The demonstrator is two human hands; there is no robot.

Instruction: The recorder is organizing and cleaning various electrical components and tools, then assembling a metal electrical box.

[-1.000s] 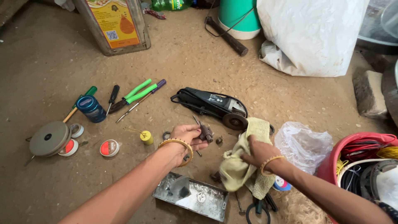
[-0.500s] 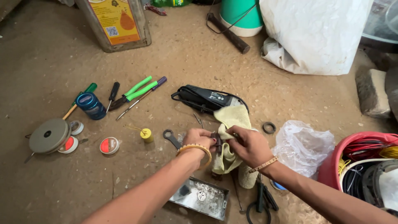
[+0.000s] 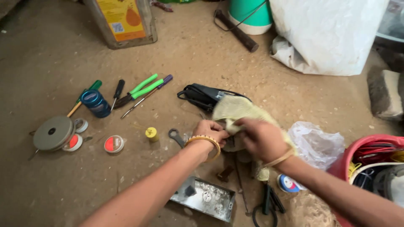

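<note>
We see both hands meeting over the dirt floor (image 3: 261, 80) in the head view. The left hand (image 3: 211, 131), a bangle at its wrist, has its fingers curled shut on a fold of the yellowish cloth (image 3: 235, 110). The right hand (image 3: 261, 138) presses on the same cloth from the other side, its grip closed around the fabric; whatever small part may sit inside the cloth is hidden from us. The cloth drapes over the near end of a black power tool (image 3: 202, 96) lying on the floor just behind the hands.

Just left of the left hand lies a small spanner (image 3: 176, 136), with a yellow cap (image 3: 151, 134) beside it. Farther left we find a red-and-white tape roll (image 3: 114, 143), a grey disc (image 3: 53, 133) with two more rolls touching it, and a blue jar (image 3: 95, 103). Behind these rest green-handled pliers (image 3: 141, 89) and several screwdrivers (image 3: 118, 91).

Below the hands sits a metal box (image 3: 205, 199), and black scissors (image 3: 267, 204) lie to its right. A clear plastic bag (image 3: 316, 143) lies right of the right hand, next to a red bucket (image 3: 352, 155) of wires. At the far side stand a tin can (image 3: 122, 21), a green bucket (image 3: 251, 16) and a white sack (image 3: 332, 35).
</note>
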